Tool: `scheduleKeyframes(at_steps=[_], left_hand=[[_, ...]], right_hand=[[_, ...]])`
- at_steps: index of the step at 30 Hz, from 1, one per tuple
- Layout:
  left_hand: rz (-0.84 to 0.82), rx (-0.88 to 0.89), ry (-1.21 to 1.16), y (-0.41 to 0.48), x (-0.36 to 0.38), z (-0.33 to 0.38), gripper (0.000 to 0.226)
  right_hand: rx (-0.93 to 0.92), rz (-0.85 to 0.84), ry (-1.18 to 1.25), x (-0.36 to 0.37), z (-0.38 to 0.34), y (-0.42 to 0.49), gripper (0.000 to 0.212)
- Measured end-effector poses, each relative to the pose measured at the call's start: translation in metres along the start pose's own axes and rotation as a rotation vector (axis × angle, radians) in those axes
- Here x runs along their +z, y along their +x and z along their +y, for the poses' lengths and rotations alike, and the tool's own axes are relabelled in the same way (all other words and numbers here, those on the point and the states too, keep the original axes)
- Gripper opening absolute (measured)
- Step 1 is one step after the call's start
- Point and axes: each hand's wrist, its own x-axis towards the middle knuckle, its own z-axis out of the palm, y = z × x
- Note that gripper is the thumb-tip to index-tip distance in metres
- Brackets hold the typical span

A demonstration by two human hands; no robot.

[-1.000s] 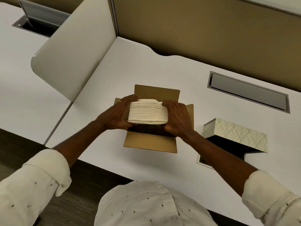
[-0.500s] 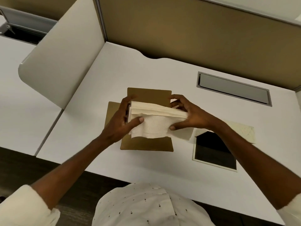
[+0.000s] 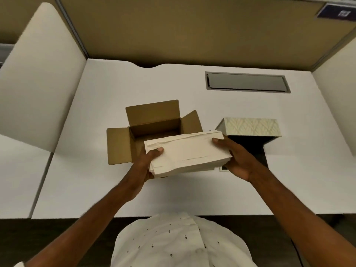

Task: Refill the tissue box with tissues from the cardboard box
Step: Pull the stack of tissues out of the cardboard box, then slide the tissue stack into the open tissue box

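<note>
The person wears a white shirt (image 3: 183,241) scattered with small dark star-like specks. Both forearms are bare. A bit of white sleeve (image 3: 19,264) shows at the bottom left corner of the view. The left hand (image 3: 148,166) and right hand (image 3: 237,160) carry no gloves.

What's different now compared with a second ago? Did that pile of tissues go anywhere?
The tissue stack has been lifted clear of the cardboard box and carried toward the patterned tissue box, turned so its broad face is up. The left hand and right hand kept hold, one at each end. Both boxes seem to sit where they were on the desk.
</note>
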Motion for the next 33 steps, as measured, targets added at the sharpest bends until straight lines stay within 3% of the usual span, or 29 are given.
scheduleKeyframes(at_steps=[5, 8, 13, 16, 21, 25, 28, 33], left_hand=[[-0.082, 0.008, 0.034, -0.006, 0.012, -0.002, 0.065], [-0.119, 0.032, 0.088, -0.008, 0.033, -0.001, 0.058], [-0.185, 0.045, 0.197, -0.008, 0.074, 0.001, 0.051], [-0.210, 0.045, 0.224, -0.009, 0.103, -0.001, 0.053], [-0.206, 0.006, 0.183, -0.012, 0.147, -0.001, 0.061], [-0.196, 0.001, 0.143, -0.010, 0.174, -0.001, 0.057], [-0.168, 0.006, 0.158, -0.006, 0.190, -0.003, 0.077], [-0.068, 0.016, 0.218, 0.006, 0.206, -0.023, 0.074]], right_hand=[[-0.050, 0.001, -0.005, -0.020, 0.000, -0.026, 0.056], [-0.075, -0.003, 0.140, -0.038, 0.007, -0.043, 0.064], [0.041, 0.070, 0.425, -0.072, 0.049, -0.050, 0.071], [0.118, 0.097, 0.552, -0.094, 0.082, -0.051, 0.049], [0.257, 0.043, 0.472, -0.112, 0.104, -0.049, 0.050], [0.183, -0.062, 0.540, -0.139, 0.090, -0.049, 0.053], [0.177, -0.106, 0.591, -0.172, 0.067, -0.052, 0.041], [0.170, -0.200, 0.536, -0.229, 0.022, -0.067, 0.101]])
